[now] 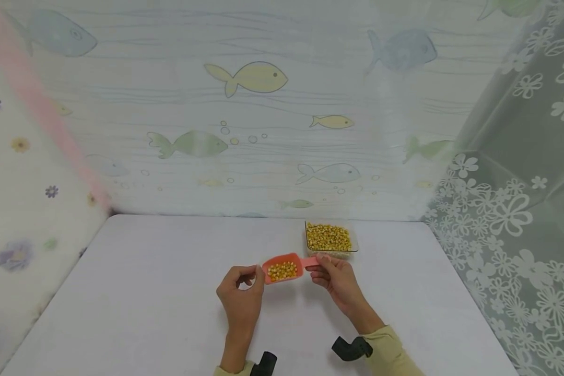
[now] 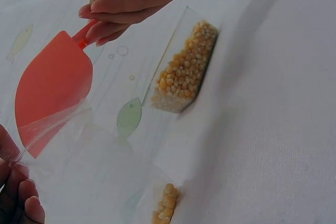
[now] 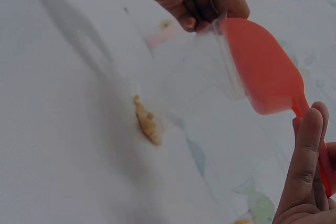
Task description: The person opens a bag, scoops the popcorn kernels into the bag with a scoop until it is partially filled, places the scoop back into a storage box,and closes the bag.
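My right hand grips the handle of a red scoop, which holds a small heap of corn kernels. At the scoop's front edge, my left hand pinches the mouth of a clear zip bag between thumb and fingers. The scoop's tip reaches into the bag's opening in the left wrist view. Below hangs the rest of the bag, with some corn kernels gathered at its bottom. In the head view the bag hardly shows.
Behind my right hand stands a rectangular glass container full of corn kernels. Everything is over a white table. A fish-patterned curtain hangs at the table's far edge, with floral sheets on both sides.
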Available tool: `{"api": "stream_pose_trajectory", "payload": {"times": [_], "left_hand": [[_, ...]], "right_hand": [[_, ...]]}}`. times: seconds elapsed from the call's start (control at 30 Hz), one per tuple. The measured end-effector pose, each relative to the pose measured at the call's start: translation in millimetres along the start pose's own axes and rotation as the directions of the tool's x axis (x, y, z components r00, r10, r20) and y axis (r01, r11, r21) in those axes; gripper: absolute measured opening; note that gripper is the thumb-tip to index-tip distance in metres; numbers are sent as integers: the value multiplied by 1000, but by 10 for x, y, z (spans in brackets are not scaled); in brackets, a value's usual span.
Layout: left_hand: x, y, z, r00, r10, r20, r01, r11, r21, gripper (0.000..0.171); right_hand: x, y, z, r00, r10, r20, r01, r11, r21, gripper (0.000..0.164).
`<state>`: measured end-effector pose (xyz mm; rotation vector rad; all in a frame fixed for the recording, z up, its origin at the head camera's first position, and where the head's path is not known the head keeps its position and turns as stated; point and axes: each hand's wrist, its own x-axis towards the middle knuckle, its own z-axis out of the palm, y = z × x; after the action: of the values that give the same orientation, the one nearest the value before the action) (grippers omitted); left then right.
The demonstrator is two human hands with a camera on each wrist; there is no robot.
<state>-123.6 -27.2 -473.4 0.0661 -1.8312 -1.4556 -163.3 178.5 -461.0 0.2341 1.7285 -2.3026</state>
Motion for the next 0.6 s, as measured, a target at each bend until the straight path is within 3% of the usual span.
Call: {"api": "stream_pose_trajectory", "payload": {"times": [0.2, 0.6], "left_hand": [[-15, -82, -5, 1000, -3, 18, 4, 1000, -25, 10], [-7, -20, -8, 1000, -16, 12, 16, 1000, -2, 8]], "right_hand": [[-24, -4, 27, 999, -28, -31, 27, 999, -30, 29], [-80, -48, 108, 990, -139, -38, 133, 983, -124, 30]]}}
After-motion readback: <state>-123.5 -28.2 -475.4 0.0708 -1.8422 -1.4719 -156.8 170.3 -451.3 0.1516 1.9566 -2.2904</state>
